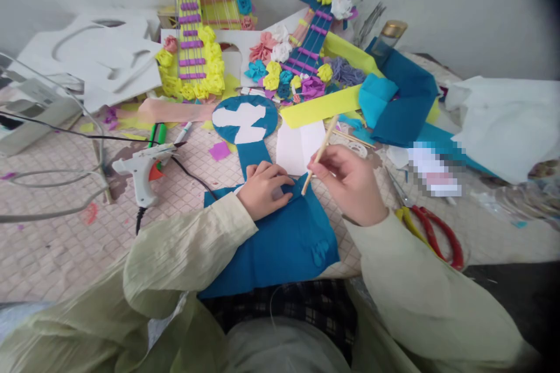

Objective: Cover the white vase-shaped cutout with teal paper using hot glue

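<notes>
My left hand (266,189) lies on dark blue crepe paper (266,250), its fingers apart and pressing near the top edge. Pinched in my right hand (350,180) is a slim wooden stick (324,143), slanted, its lower tip touching or just above the paper beside my left fingers. From under the paper's top edge a blue neck-like strip (254,154) runs up to a round blue piece (219,128). White patches (251,128) show on that round piece. A folded white sheet (291,148) lies just beyond my hands. What sits beneath the paper is hidden.
A white hot glue gun (142,172) with a black cord lies left. Red-and-yellow-handled scissors (431,230) lie right. Flower-covered paper instruments (191,41) lean against the wall. Blue crepe rolls (406,105) and a white plastic bag (511,122) are at the back right.
</notes>
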Demonstrator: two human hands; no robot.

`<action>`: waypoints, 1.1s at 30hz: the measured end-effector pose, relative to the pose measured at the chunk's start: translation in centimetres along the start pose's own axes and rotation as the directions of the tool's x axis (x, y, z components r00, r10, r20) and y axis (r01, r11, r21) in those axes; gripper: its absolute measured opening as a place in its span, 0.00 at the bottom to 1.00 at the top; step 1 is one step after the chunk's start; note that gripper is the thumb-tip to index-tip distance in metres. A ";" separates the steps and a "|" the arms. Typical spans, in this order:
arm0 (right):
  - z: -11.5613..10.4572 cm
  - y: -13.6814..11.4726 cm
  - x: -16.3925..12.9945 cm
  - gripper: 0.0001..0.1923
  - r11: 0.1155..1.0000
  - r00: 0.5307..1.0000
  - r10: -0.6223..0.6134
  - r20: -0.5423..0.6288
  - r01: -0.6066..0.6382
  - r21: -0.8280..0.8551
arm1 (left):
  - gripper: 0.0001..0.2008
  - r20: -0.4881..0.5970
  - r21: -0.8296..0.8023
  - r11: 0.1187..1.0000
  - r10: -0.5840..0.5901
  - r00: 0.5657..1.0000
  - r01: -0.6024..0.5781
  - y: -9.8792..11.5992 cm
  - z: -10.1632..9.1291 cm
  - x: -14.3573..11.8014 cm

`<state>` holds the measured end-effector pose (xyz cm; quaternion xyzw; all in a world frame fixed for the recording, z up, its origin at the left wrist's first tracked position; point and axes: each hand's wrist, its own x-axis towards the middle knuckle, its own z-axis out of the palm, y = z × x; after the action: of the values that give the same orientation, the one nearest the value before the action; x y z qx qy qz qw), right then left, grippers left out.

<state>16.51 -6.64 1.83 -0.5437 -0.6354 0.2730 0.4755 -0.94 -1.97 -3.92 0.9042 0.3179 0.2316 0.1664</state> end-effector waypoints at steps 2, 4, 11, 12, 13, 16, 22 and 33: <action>0.6 1.0 0.2 0.06 0.999 0.999 0.001 0.051 0.001 -0.052 | 0.10 0.008 -0.004 1.000 0.000 1.000 0.000 0.0 0.0 0.0; 1.0 2.0 0.4 0.07 0.998 0.998 0.013 0.061 -0.009 -0.069 | 0.10 0.014 -0.003 1.000 -0.002 1.000 0.002 0.0 -0.1 0.0; 1.5 2.9 0.5 0.05 0.995 0.997 0.009 0.081 -0.001 -0.098 | 0.10 0.015 -0.007 1.000 -0.009 1.000 0.010 0.0 -0.2 0.0; 1.5 2.9 0.5 0.05 0.993 0.997 0.008 0.083 0.002 -0.118 | 0.10 0.012 -0.009 1.000 -0.008 1.000 0.008 0.1 -0.2 0.0; 1.6 3.0 0.4 0.04 0.991 0.997 0.005 0.083 0.007 -0.136 | 0.10 0.010 -0.009 1.000 -0.004 1.000 0.005 0.1 -0.2 0.1; 1.7 3.2 0.2 0.03 0.986 0.998 -0.011 0.067 0.023 -0.167 | 0.10 0.009 -0.001 1.000 0.001 1.000 -0.001 0.0 -0.1 0.0; 1.1 2.8 -0.9 0.05 0.986 0.999 0.004 0.047 0.004 -0.168 | 0.10 -0.002 0.002 1.000 0.003 1.000 -0.003 -0.1 0.0 -0.1; 1.0 2.4 -2.0 0.06 0.990 1.000 -0.012 -0.016 0.010 -0.142 | 0.10 -0.003 0.004 1.000 -0.006 1.000 0.006 0.0 0.0 0.0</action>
<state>16.56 -7.72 -1.20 -0.5749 -0.6520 0.2200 0.4427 -0.94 -1.93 -3.92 0.9033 0.3212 0.2317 0.1647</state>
